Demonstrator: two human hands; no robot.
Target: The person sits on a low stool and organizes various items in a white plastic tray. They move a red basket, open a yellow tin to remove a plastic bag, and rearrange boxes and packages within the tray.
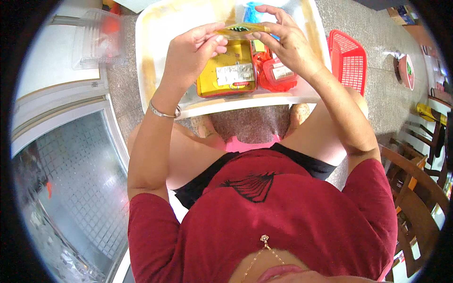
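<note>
A small yellowish see-through packet [231, 32] is held level between both hands above a white plastic tray [166, 17]. Its upper edge bulges apart, and something dark green shows inside. My left hand [194, 51] pinches the packet's left end between thumb and fingers. At the other end, my right hand [288, 42] grips it with thumb and index finger, the other fingers raised. Below the packet lies a yellow tin [208, 79] with a red rim and a printed label inside. Red plastic containers [279, 76] sit right of the tin. Behind my right hand is a blue plastic bag [252, 15], partly hidden.
A red plastic basket [350, 60] stands on the floor right of the tray. Farther right are a pink bowl [406, 72] with green contents and a wooden chair [417, 212]. Clear plastic boxes [93, 42] lie at the left, above a glass-fronted cabinet or door [78, 169].
</note>
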